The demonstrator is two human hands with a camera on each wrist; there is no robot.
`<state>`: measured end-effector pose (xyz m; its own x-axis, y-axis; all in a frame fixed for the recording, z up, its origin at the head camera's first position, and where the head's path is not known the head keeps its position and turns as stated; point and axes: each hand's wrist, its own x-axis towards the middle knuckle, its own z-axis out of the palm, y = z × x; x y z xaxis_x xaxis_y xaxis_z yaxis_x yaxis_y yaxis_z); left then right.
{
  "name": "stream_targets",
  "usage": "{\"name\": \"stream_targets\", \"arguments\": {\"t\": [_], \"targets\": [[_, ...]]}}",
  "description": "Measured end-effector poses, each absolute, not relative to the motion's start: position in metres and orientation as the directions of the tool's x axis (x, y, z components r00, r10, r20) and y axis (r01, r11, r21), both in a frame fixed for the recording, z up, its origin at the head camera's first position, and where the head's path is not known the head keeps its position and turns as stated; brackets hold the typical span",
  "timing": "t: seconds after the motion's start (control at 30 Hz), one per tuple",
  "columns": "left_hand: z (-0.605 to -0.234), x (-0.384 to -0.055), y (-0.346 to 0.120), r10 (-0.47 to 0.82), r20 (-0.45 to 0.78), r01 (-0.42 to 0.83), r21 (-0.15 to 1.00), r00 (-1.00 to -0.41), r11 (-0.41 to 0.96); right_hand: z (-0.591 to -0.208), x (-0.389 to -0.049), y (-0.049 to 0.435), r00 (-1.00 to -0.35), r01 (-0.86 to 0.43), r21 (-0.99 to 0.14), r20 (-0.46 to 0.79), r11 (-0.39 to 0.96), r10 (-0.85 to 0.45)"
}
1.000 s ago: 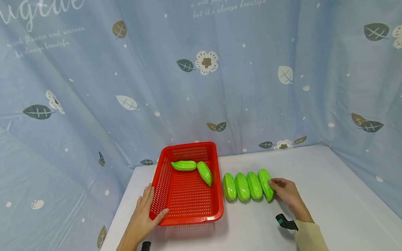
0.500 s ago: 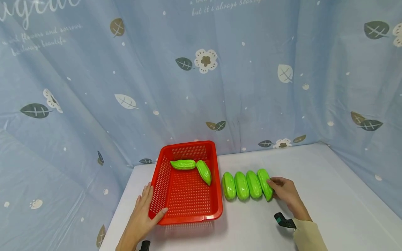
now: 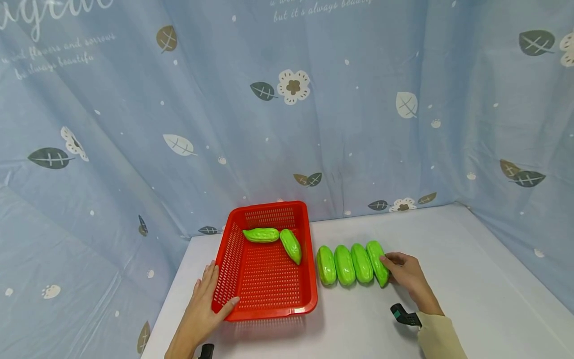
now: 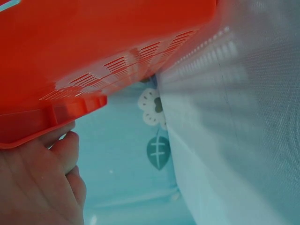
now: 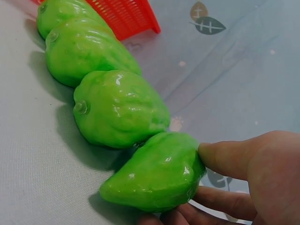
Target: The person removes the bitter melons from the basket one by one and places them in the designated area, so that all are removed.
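A glossy green bitter melon [image 3: 378,263], ridged and pointed at its near end, lies last on the right in a row of similar melons. My right hand [image 3: 408,276] pinches it; the right wrist view shows the thumb [image 5: 225,157] on its upper side and fingers reaching beneath. Beside it are more bitter melons [image 3: 361,263], lying close together on the table. My left hand [image 3: 202,304] rests along the left side of a red plastic basket [image 3: 264,315], fingers fairly straight and the thumb over the near rim. Two more green melons [image 3: 262,235] lie inside the basket toward the back.
The white table [image 3: 358,324] meets a blue printed curtain [image 3: 358,149] at the back and sides. The basket's right wall stands close to the leftmost melon [image 3: 326,266] of the row. Black wrist devices [image 3: 405,315] sit by both wrists.
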<state>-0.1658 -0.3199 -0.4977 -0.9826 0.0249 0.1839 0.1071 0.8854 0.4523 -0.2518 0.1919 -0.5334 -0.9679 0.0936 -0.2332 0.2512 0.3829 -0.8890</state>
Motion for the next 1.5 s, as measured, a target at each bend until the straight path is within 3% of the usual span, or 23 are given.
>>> {"name": "stream_targets", "arguments": {"t": [0.77, 1.0, 1.27, 1.5], "targets": [[-0.495, -0.167, -0.319, 0.024, 0.170, 0.099, 0.448, -0.985, 0.888, -0.518, -0.248, 0.191, -0.971, 0.235, -0.856, -0.191, 0.460, 0.142], [-0.496, -0.167, -0.321, 0.024, 0.167, 0.098, 0.450, -0.986, 0.888, -0.487, -0.238, 0.168, -0.992, 0.058, -0.869, 0.005, 0.492, 0.127], [-0.494, -0.165, -0.319, 0.024, 0.155, 0.094, 0.460, -0.988, 0.883, -0.434, -0.222, 0.129, -0.969, -0.188, -0.860, 0.242, 0.475, 0.055], [-0.494, -0.164, -0.320, 0.028, 0.164, 0.104, 0.475, -0.986, 0.874, -0.403, -0.215, 0.085, -0.965, -0.247, -0.867, 0.262, 0.432, -0.025]]}}
